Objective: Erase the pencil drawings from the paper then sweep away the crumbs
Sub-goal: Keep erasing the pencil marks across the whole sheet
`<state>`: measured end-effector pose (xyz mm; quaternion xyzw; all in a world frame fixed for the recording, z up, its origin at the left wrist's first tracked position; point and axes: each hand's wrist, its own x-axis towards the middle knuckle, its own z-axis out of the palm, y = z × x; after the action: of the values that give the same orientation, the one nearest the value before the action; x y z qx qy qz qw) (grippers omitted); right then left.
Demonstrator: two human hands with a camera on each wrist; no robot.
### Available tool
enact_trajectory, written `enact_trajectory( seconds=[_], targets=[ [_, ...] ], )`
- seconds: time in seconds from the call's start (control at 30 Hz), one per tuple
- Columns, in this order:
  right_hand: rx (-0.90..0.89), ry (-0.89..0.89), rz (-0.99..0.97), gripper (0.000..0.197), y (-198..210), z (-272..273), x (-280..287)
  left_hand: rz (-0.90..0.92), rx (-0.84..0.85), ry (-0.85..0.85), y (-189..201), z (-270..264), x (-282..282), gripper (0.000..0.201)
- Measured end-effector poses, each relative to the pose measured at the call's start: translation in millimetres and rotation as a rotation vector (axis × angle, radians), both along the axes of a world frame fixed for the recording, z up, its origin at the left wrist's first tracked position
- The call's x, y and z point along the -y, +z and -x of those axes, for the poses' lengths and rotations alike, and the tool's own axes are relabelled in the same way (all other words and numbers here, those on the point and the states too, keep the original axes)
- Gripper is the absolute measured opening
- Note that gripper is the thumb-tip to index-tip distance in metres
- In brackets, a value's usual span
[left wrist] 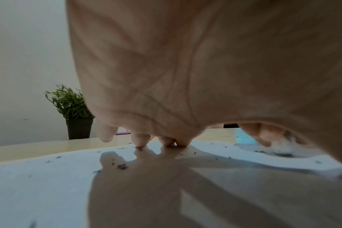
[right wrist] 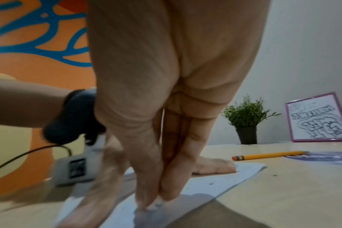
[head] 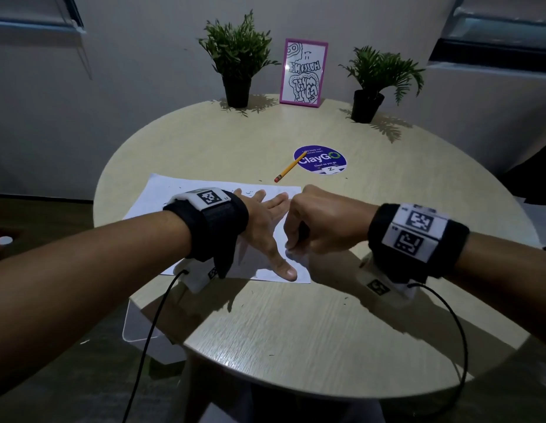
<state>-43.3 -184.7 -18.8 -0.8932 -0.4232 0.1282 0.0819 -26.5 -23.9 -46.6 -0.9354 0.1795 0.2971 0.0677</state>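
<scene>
A white sheet of paper [head: 161, 193] lies on the round table [head: 296, 331]. My left hand [head: 262, 221] presses flat on it, fingers spread and thumb stretched toward the near edge. The palm [left wrist: 185, 69] fills the left wrist view, with its fingertips [left wrist: 140, 141] on the sheet. My right hand [head: 314, 221] is curled just right of it and pinches a small white eraser [left wrist: 283, 147] down on the paper's right part. In the right wrist view the pinched fingertips [right wrist: 152, 202] meet the paper [right wrist: 224, 177]. Dark eraser crumbs [left wrist: 122, 166] lie scattered on the sheet.
A yellow pencil [head: 290, 167] lies beyond the paper, its tip on a purple round sticker [head: 320, 160]. Two potted plants [head: 238, 65] [head: 378, 83] and a pink-framed picture [head: 303, 73] stand at the table's far edge. A few crumbs [head: 345, 299] dot the near tabletop.
</scene>
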Motion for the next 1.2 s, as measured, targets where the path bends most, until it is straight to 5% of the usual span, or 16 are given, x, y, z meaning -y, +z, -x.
enact_trajectory(
  seconds=[0.2, 0.43, 0.63, 0.73, 0.93, 1.2],
  targets=[
    [0.175, -0.108, -0.064, 0.009, -2, -40, -7, 0.019, 0.030, 0.006, 4, 4, 0, 0.143],
    [0.022, 0.002, -0.067, 0.002, -7, 5, 2, 0.003, 0.016, -0.016, -4, -3, -1, 0.154],
    [0.124, -0.084, -0.056, 0.010, 1, -25, -15, -0.013, 0.048, -0.023, 2, 4, 2, 0.134],
    [0.024, -0.030, -0.024, 0.010, -3, -4, -13, -0.024, 0.016, -0.016, 6, 5, 2, 0.119],
    [0.053, -0.105, -0.134, 0.006, -9, -18, 8, 0.038, 0.060, -0.015, -6, 1, -3, 0.154],
    [0.090, -0.159, -0.099, 0.005, -7, -33, 6, 0.200, -0.019, -0.104, 19, 3, -29, 0.099]
  ],
)
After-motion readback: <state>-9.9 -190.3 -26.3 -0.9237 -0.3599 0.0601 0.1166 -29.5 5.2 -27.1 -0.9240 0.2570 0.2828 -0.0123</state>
